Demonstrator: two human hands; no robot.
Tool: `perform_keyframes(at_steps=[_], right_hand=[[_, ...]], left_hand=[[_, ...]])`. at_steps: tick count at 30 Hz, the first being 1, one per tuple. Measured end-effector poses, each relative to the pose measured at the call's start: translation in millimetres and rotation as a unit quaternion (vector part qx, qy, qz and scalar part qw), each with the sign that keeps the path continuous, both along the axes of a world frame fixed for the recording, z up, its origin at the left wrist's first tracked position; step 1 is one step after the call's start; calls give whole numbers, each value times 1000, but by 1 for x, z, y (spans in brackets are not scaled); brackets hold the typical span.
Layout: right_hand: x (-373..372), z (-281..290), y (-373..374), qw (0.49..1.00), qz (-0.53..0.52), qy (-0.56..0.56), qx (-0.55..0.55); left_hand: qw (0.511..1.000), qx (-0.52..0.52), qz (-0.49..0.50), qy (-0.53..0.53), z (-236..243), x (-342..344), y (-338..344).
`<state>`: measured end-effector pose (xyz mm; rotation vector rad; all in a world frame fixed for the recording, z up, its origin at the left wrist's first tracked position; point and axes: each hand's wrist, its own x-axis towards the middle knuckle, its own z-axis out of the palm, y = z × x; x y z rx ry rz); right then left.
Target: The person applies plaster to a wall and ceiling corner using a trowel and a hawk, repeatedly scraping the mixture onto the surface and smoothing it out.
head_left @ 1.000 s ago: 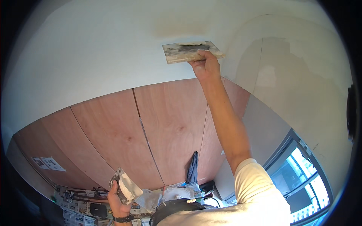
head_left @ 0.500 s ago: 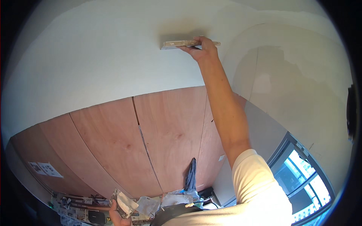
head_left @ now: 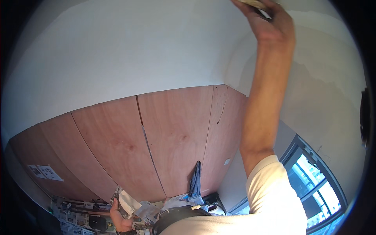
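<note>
My right arm is stretched up at the upper right, where my right hand (head_left: 272,25) grips a wide plastering trowel (head_left: 253,4) with a wood-coloured back. The top edge of the picture cuts off most of the trowel, so its contact with the surface is hidden. White plastered ceiling (head_left: 137,47) spreads behind it. Low down, left of the middle, my left hand (head_left: 122,221) is closed round a flat, plaster-smeared tool (head_left: 128,204) carrying off-white paste. The exact kind of that tool does not show.
Pinkish plywood panels (head_left: 176,133) line the wall below the ceiling, with papers (head_left: 46,172) fixed at left. A dark cloth (head_left: 195,180) hangs near the bottom. To the right are a patchy plastered wall (head_left: 317,105) and a window (head_left: 313,188). Newspaper (head_left: 70,227) and clutter lie at lower left.
My right hand has swung the trowel up and to the right, partly out of the picture. My left hand keeps its hold on the paste-covered tool and has barely shifted.
</note>
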<state>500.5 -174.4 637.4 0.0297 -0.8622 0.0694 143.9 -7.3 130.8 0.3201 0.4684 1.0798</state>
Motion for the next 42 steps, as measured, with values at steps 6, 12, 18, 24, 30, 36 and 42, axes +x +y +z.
perform_keyframes(at_steps=[6, 12, 18, 24, 30, 36, 42], right_hand=[[34, -62, 15, 999, 35, -35, -9], [124, -116, 113, 975, 110, 109, -158], [150, -133, 166, 949, 122, 175, -231], [174, -109, 174, 941, 153, 185, -239], [178, -34, 148, 950, 127, 148, -244], [147, 27, 52, 985, 99, 7, -143], [63, -30, -37, 998, -53, 27, 29]], left_hand=[[995, -31, 32, 86, -21, -26, 7], [978, -67, 38, 193, -3, -18, -5], [989, -28, 51, 133, 9, -12, -14], [980, -69, 49, 181, -16, -22, -8], [990, -15, 28, 140, -3, -22, -22], [981, -42, 68, 177, -4, -34, -25], [993, -26, 34, 111, -1, -17, -10]])
